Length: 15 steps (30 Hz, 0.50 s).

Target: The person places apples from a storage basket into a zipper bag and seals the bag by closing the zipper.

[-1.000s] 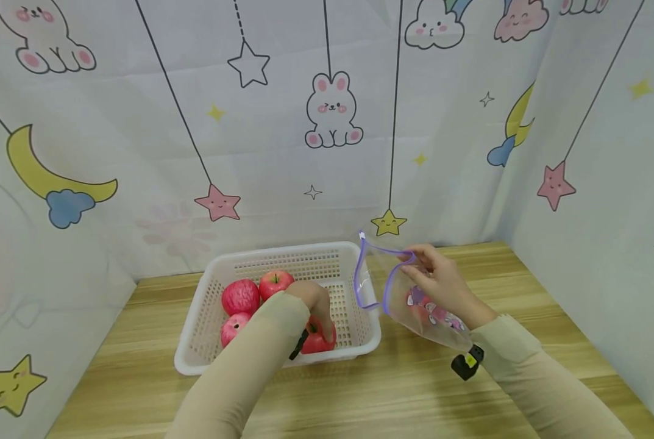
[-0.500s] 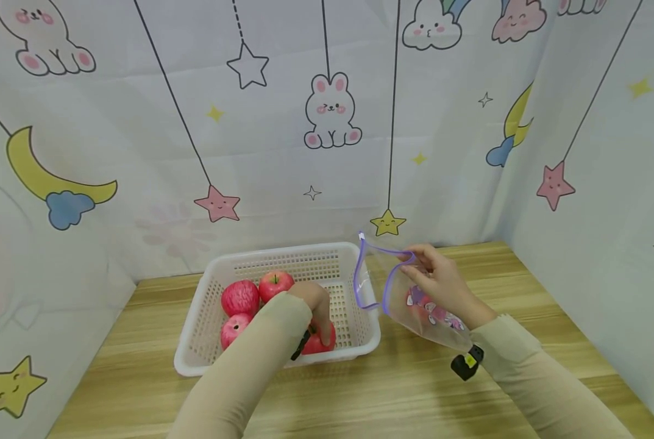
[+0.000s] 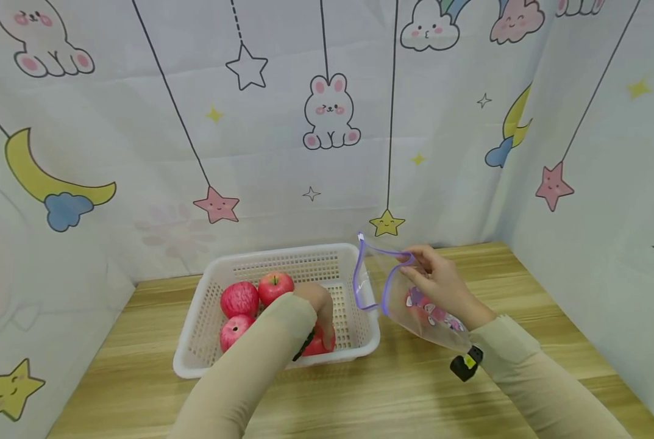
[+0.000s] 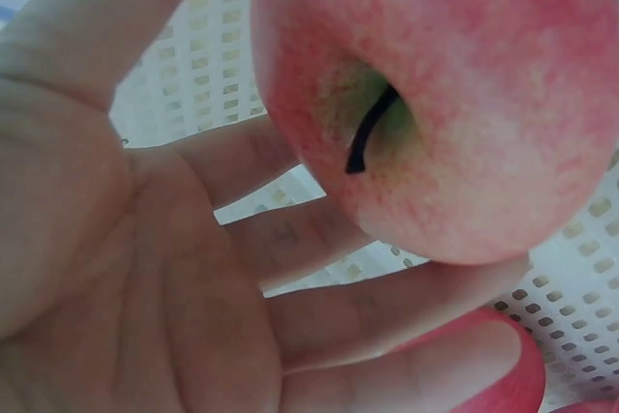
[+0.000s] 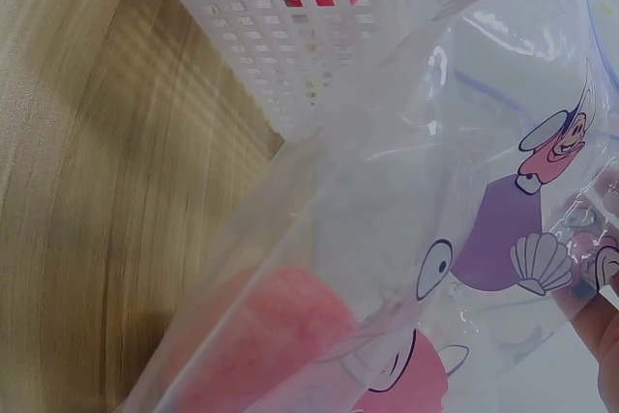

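In the head view my left hand (image 3: 317,303) reaches down into a white plastic basket (image 3: 195,341), at its front right. It grips a red apple (image 3: 320,342); the left wrist view shows that apple (image 4: 484,103) stem toward the camera, thumb at its top edge and fingers under and behind it. Beside the basket, my right hand (image 3: 439,280) pinches the rim of a clear zip bag (image 3: 398,299) with a purple edge and cartoon print. The bag's mouth gapes toward the basket. Inside the bag, a red apple (image 5: 261,336) shows through the plastic in the right wrist view.
More apples lie in the basket's left half: a dark red apple (image 3: 239,299), a red apple (image 3: 275,286) and a pinkish apple (image 3: 236,331). The basket stands on a wooden table (image 3: 337,396). A printed curtain (image 3: 272,152) hangs close behind.
My left hand and forearm have shifted slightly right over the front apple, which is still in the basket. The right hand and the bag hold nearly the same place.
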{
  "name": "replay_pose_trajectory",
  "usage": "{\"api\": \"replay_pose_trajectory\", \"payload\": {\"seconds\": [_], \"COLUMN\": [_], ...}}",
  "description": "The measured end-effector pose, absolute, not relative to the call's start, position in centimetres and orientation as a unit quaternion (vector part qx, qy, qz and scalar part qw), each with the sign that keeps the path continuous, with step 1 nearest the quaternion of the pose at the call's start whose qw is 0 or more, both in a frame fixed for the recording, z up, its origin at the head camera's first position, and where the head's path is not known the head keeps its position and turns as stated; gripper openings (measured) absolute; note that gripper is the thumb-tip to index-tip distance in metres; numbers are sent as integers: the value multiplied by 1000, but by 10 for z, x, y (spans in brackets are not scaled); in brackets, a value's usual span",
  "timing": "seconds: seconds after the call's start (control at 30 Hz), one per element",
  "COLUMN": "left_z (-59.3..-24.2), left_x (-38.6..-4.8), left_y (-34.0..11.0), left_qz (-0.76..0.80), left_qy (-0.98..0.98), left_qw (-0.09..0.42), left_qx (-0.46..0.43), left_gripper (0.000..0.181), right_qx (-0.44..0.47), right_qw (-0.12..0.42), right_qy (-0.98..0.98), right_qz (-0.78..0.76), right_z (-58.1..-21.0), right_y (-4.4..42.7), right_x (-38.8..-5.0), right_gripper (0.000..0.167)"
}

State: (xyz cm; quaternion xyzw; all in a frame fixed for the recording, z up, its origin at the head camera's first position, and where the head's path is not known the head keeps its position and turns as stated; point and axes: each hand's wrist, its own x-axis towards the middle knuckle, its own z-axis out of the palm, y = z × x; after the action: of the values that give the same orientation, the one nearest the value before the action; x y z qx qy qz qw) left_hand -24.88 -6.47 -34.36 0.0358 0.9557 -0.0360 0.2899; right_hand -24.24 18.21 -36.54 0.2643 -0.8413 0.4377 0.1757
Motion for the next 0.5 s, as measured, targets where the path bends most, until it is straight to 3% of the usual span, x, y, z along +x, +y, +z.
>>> {"api": "replay_pose_trajectory", "payload": {"seconds": [0.5], "left_z": [-342], "left_x": [-249], "left_y": [-59], "left_qz": [-39], "left_qy": [953], "left_qw": [301], "left_qx": [18], "left_gripper": [36], "right_qx": [266], "right_qw": [191], "right_qy": [-840], "right_qz": [433], "right_z": [-368], "right_y": [182], "right_x": [-244], "right_gripper": [27]}}
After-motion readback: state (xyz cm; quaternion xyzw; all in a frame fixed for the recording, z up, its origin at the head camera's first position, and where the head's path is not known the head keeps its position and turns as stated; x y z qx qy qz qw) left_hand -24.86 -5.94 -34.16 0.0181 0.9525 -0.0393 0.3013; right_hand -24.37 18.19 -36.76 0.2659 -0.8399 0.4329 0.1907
